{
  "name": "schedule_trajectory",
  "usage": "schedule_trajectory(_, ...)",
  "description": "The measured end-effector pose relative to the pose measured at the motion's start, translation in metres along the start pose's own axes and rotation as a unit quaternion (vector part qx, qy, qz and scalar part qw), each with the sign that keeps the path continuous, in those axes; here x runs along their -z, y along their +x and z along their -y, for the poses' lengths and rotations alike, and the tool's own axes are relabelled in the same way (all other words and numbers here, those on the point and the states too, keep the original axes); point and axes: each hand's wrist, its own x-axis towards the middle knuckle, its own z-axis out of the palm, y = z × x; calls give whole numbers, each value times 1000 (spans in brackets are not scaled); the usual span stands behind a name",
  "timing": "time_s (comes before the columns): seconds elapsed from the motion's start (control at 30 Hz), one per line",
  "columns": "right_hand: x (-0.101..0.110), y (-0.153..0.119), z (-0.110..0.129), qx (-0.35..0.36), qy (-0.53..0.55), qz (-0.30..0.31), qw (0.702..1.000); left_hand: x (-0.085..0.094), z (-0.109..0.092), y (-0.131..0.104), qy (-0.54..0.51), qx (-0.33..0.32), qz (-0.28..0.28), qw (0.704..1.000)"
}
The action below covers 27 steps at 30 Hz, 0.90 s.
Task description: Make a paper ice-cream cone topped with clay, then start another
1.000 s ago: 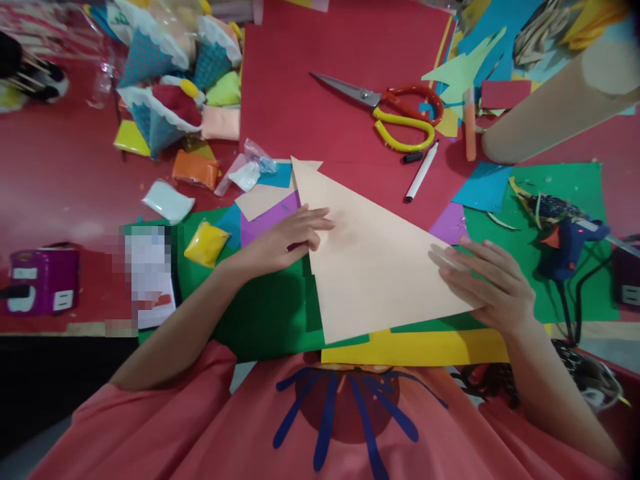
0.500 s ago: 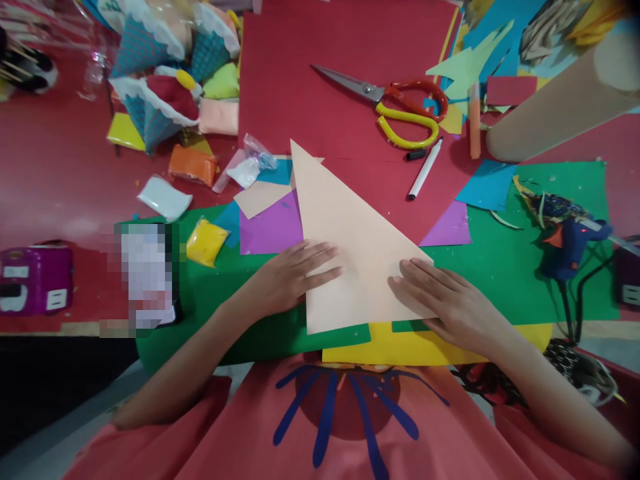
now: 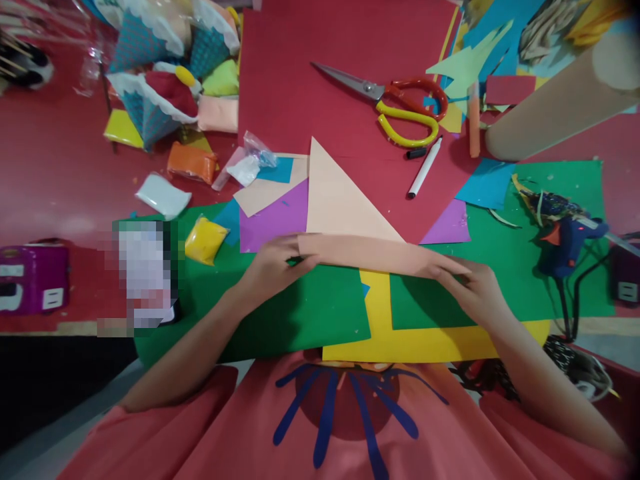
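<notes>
A peach-coloured sheet of paper [image 3: 340, 203] is in front of me, its upper part a pointed triangle. Its near edge is raised and curls over as a band between my hands. My left hand [image 3: 275, 263] pinches the left end of that edge between thumb and fingers. At the right end, my right hand [image 3: 467, 287] grips the same edge with fingers and thumb. Beneath lie green paper [image 3: 300, 307] and yellow paper [image 3: 425, 343]. Purple paper [image 3: 275, 223] and a peach scrap [image 3: 267, 195] show at the sheet's left.
Beyond the sheet, scissors [image 3: 380, 97] and a white marker [image 3: 425, 170] lie on red paper [image 3: 310, 40]. A blue glue gun [image 3: 570, 247] and a cardboard tube [image 3: 555, 100] are at the right. Clay packets [image 3: 206, 240], a phone [image 3: 147, 273] and a purple box [image 3: 35, 280] are at the left.
Both hands lay flat on the peach paper earlier. Now they hold its near edge, which has been lifted and bent away from me, uncovering more green and yellow paper below.
</notes>
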Motion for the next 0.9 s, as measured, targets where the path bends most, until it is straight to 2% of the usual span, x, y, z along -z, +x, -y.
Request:
schedule_trajectory(0.07,-4,5,-1,-71,4,-28,997,-1,-4,4,-11,69,-20,997)
schedule_trajectory(0.13,-6,9,-3,-87,-12,-68,994,-2,-7,6,-11,109,-30,994)
schedule_trajectory(0.2,-8,9,-2,-13,-73,-161,984,-5,-9,7,-8,117,-44,992)
schedule_trajectory(0.27,-12,5,1,134,-177,-255,941,-9,-10,6,-10,116,-56,992)
schedule_trajectory(0.3,-15,3,4,211,-231,-264,913,-10,-11,6,-12,116,-61,991)
schedule_trajectory(0.33,-18,1,7,277,-277,-239,889,-11,-11,6,-14,116,-66,991)
schedule_trajectory(0.4,-26,-2,14,350,-323,-104,873,-13,-12,4,-19,121,-70,990)
schedule_trajectory(0.47,-33,0,18,355,-334,-9,873,-15,-11,2,-15,123,-75,989)
schedule_trajectory(0.5,-36,2,18,351,-331,13,876,-16,-10,1,-9,123,-75,990)
schedule_trajectory(0.6,-40,7,13,327,-309,35,892,-21,-6,-3,7,107,-109,988)
schedule_trajectory(0.7,-40,11,7,320,-281,49,904,-24,-7,-6,71,34,-174,982)
schedule_trajectory(0.77,-39,13,6,320,-265,58,908,-23,-11,-6,175,-41,-143,973)
schedule_trajectory(0.83,-37,15,6,314,-254,66,912,-20,-17,-3,256,-131,-69,955)
schedule_trajectory(0.9,-36,19,6,305,-252,70,916,-19,-22,3,294,-207,-16,933)
